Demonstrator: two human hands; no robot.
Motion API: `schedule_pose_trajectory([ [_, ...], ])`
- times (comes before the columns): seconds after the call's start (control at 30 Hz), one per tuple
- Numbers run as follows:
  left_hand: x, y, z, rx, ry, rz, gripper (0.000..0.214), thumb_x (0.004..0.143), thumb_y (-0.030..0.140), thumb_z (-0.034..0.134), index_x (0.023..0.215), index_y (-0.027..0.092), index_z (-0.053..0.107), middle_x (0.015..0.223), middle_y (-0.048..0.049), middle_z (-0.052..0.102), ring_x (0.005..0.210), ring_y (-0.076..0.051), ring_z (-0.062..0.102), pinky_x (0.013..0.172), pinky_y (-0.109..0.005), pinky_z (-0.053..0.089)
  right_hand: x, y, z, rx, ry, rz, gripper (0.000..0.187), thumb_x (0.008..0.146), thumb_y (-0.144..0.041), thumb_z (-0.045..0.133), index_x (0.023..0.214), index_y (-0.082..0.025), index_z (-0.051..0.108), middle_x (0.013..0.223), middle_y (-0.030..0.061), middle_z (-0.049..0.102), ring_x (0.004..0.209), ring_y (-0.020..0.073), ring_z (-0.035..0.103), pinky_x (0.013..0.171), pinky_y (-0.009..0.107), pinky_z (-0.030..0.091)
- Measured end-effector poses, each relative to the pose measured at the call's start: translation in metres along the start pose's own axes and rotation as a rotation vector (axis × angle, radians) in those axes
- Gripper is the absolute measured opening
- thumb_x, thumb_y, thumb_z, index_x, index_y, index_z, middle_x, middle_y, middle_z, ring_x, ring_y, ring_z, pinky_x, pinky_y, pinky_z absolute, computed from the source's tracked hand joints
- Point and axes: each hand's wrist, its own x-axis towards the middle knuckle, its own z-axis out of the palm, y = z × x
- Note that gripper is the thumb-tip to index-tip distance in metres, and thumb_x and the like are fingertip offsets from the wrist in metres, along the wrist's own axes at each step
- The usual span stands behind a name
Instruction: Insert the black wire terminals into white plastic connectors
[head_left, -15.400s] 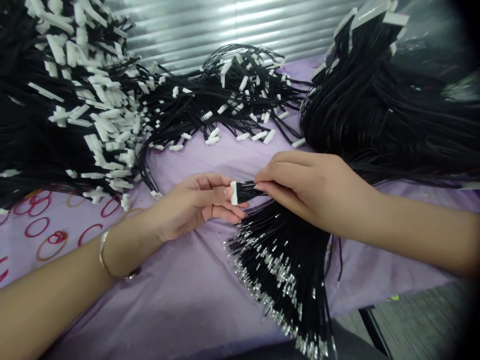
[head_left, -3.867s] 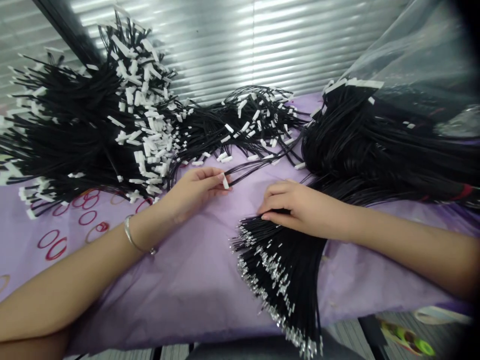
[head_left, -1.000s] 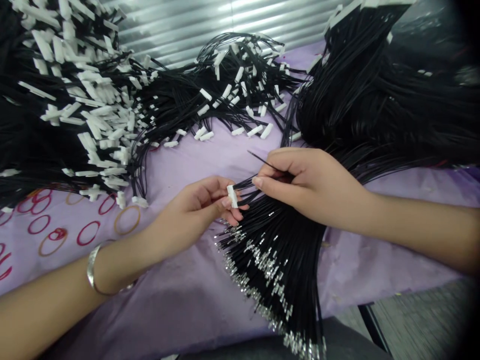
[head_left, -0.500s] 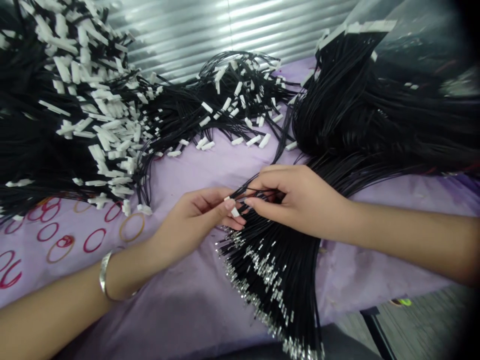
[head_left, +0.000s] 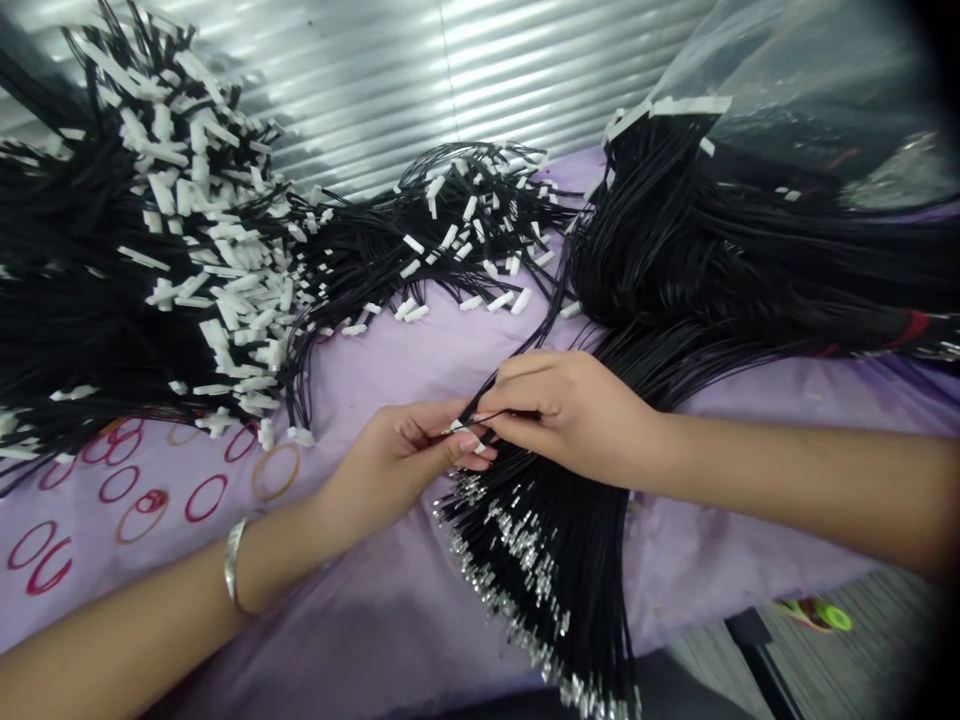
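Between thumb and fingers, my left hand [head_left: 420, 450] pinches a small white plastic connector [head_left: 469, 437] with black wires on it. Close against it, my right hand [head_left: 570, 415] is closed on a thin black wire [head_left: 495, 413], its end at the connector; the exact contact point is too small to make out. Under both hands a fanned bundle of black wires [head_left: 577, 560] lies on the purple cloth [head_left: 375, 600], its silvery metal terminals pointing toward me.
A large heap of black wires with white connectors [head_left: 247, 270] lies at the left, a smaller pile [head_left: 465, 230] behind. Thick black wire bundles [head_left: 675, 230] and a clear plastic bag [head_left: 810, 90] are at the right. Red and yellow rubber bands [head_left: 206, 497] lie front left.
The view has shifted, so most things appear slightly lower. My right hand has drawn nearer the connector, with a single wire now showing between its fingers and the connector. My left hand keeps its pinch.
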Motion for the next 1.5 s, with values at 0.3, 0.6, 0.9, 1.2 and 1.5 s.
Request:
schedule_pose_trajectory([
  [0.3,0.008,-0.011,-0.007,-0.229,0.080,0.020,0.032,0.074,0.018,0.075,0.098,0.017,0.054,0.076,0.0007,0.071,0.072,-0.011,0.069,0.071,-0.021,0.055,0.002,0.000,-0.014,-0.075,0.126,-0.048,0.023,0.094,-0.022,0.049,0.102,-0.015,0.069,0.093,0.0059,0.069,0.088,0.0136,0.062,0.080,0.026,0.048],
  [0.6,0.011,-0.012,-0.012,-0.379,0.123,-0.002,0.013,0.074,0.017,0.076,0.081,0.013,0.065,0.079,0.0007,0.069,0.074,-0.007,0.066,0.070,-0.015,0.053,0.001,0.003,-0.029,-0.051,0.098,-0.032,0.031,0.094,-0.023,0.048,0.121,-0.019,0.063,0.084,0.0022,0.067,0.077,0.0109,0.062,0.073,0.024,0.049],
  [0.9,0.010,-0.014,-0.012,-0.275,0.045,0.051,0.010,0.079,0.021,0.071,0.087,0.016,0.069,0.079,-0.0001,0.067,0.071,-0.007,0.062,0.070,-0.016,0.051,0.003,0.004,-0.021,-0.017,0.021,-0.156,0.023,0.093,-0.026,0.050,0.100,-0.016,0.070,0.080,0.0040,0.059,0.074,0.0104,0.054,0.067,0.023,0.046],
  [1.2,0.009,-0.015,-0.013,-0.278,0.017,0.029,0.011,0.079,0.021,0.071,0.087,0.014,0.067,0.076,-0.0002,0.066,0.069,-0.007,0.062,0.066,-0.015,0.051,0.002,-0.003,-0.020,-0.020,0.114,0.100,0.011,0.083,-0.015,0.061,0.084,-0.019,0.071,0.069,-0.0021,0.065,0.060,0.0067,0.055,0.054,0.020,0.040],
  [1.5,0.010,-0.014,-0.014,-0.312,-0.003,0.022,0.011,0.078,0.019,0.072,0.086,0.014,0.067,0.075,0.0003,0.066,0.067,-0.006,0.065,0.065,-0.014,0.052,0.000,-0.005,-0.018,-0.126,0.100,0.114,0.010,0.076,-0.010,0.060,0.074,-0.019,0.065,0.067,-0.0011,0.058,0.059,0.0086,0.049,0.054,0.023,0.039],
])
